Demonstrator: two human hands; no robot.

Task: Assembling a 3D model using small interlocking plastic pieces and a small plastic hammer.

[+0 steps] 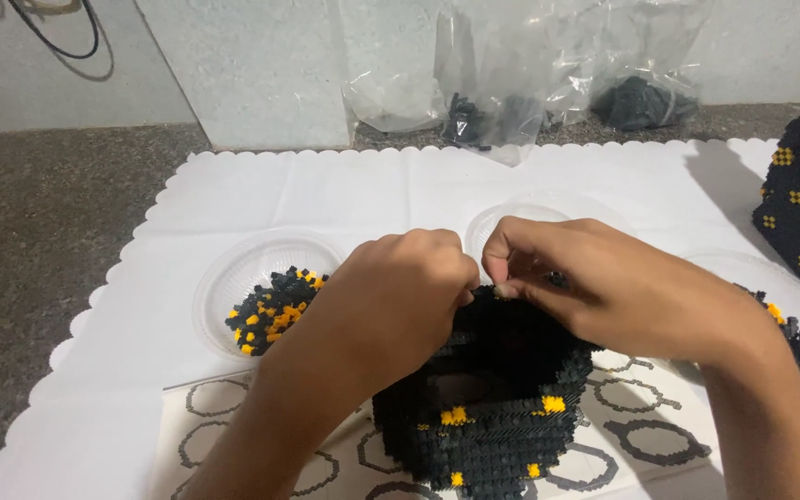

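Where both hands meet, fingers [502,278] pinching the black beaded box's [493,417] top rim.

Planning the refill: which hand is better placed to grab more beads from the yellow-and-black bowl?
Left, probably. The left hand sits right beside the bowl of black and yellow beads; the right hand is pinching at the black beaded box rim, farther away.

The black beaded basket with scattered yellow bead squares [493,417] stands upright on the white scallop-edged cloth, its open top facing up. The walls consist of small black beads in tight rows. Its far rim is pinched between both hands. A dark rectangular opening shows in the near wall.
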